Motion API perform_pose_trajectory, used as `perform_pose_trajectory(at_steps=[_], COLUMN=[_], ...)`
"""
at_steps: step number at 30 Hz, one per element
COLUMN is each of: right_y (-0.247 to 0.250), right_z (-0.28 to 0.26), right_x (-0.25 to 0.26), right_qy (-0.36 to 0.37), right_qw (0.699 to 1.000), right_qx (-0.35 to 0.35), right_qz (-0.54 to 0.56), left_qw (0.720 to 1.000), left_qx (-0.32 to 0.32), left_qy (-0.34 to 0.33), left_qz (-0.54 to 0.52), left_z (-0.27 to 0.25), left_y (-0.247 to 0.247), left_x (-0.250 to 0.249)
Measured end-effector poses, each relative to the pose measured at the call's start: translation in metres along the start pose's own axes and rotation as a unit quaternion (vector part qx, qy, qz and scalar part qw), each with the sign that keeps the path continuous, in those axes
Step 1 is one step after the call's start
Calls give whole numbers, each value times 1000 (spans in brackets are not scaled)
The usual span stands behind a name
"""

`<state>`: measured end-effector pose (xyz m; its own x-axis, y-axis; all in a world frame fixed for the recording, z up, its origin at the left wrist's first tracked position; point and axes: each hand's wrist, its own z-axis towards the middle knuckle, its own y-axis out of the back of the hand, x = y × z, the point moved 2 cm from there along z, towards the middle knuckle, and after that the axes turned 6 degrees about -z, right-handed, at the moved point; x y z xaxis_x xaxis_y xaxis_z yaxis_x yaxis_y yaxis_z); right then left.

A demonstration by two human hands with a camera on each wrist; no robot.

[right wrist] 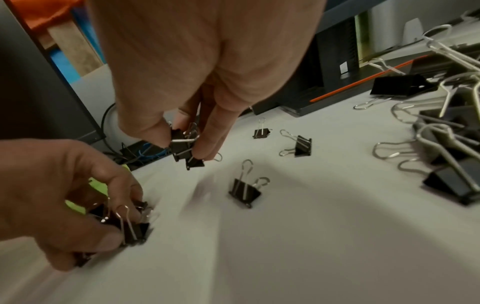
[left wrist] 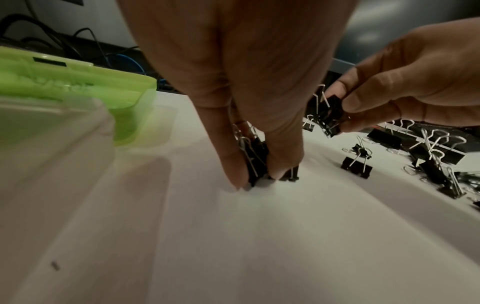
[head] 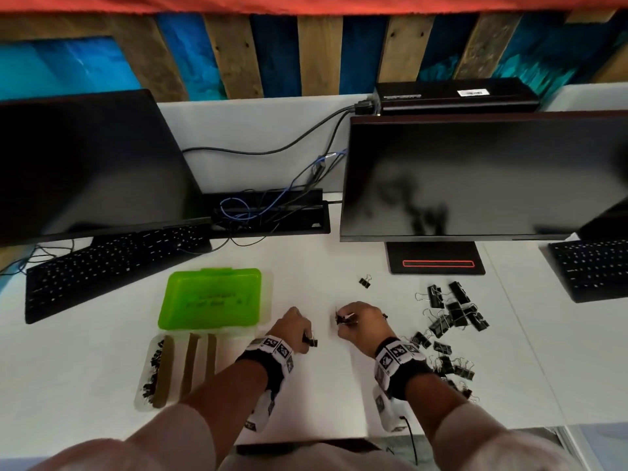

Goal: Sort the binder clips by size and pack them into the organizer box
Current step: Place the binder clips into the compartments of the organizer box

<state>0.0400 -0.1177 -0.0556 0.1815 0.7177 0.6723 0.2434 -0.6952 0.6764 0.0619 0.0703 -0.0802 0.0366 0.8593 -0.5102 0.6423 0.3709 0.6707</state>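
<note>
The organizer box (head: 144, 399) is clear, with dividers and small clips in its left slot. Its green lid (head: 210, 297) lies open behind it. My left hand (head: 307, 339) is just right of the box and pinches several small black binder clips (left wrist: 255, 164) down against the white desk. A little to its right, my right hand (head: 341, 321) holds a few small black clips (right wrist: 183, 147) between thumb and fingers just above the desk. Loose clips of mixed sizes (head: 452, 311) are heaped at the right.
One small clip (head: 365, 279) lies alone near the monitor stand (head: 436, 263); a few more small clips (right wrist: 245, 190) lie between my hands and the heap. Two dark monitors, two keyboards and a cable tray (head: 272, 212) fill the back of the desk.
</note>
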Motion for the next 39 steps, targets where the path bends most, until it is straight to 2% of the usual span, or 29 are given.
perform_pose_trajectory(at_steps=[7,10,14,21,25,33,39], right_y=[-18,-21,-25,-49,-74,-148,-186], right_z=[-6,-5,3,23,33,28,21], right_x=[13,21,44,109,144,222,251], right_qy=[7,11,36,107,131,230,268], right_qw=[998,998,998,993,989,958,936], right_qx=[57,55,47,57,75,171,209], right_qz=[-16,-20,-19,-1,3,-26,-92], left_qw=[995,989,981,962,943,940,935], left_qx=[-65,-92,-139,-233,-284,-283,-256], left_qy=[-43,-70,-70,-40,10,112,119], left_qz=[-63,-96,-115,-138,-171,-156,-215], left_z=[-11,-21,-35,-77,-116,-194,-204], left_y=[8,14,26,62,82,71,52], left_x=[-4,-3,3,38,78,146,159])
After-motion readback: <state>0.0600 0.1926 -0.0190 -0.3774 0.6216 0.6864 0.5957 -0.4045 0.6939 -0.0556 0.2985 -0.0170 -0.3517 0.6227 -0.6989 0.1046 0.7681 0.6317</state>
